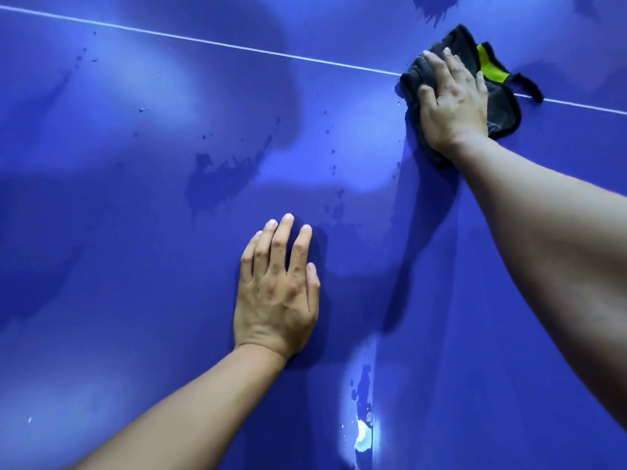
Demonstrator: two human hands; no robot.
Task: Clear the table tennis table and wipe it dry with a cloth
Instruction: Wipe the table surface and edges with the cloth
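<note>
Pressing down on a dark cloth [502, 110], the right hand [451, 106] lies far out on the blue desk [135, 266], its arm reaching across from the right edge of the view. Its fingers [453, 64] lie flat and slightly spread over the crumpled fabric, pressing rather than pinching it; whether the thumb hooks the cloth's edge is hard to tell. The cloth sits directly on the white line [203, 40] that runs across the desk, and a yellow-green patch [492, 67] shows on it just beyond the knuckles.

The left hand [276, 293] rests palm down on the bare surface nearer the camera, well apart from the cloth. Its fingers [281, 239] are straight and held close together, holding nothing.

A wet smear [217, 178] darkens the desk between the two hands, to the left, with scattered droplets [330, 154] just beside it. A small pool of water [363, 432] catches a bright glare near the bottom edge, and another dark wet mark [431, 5] lies beyond the line at the top.
</note>
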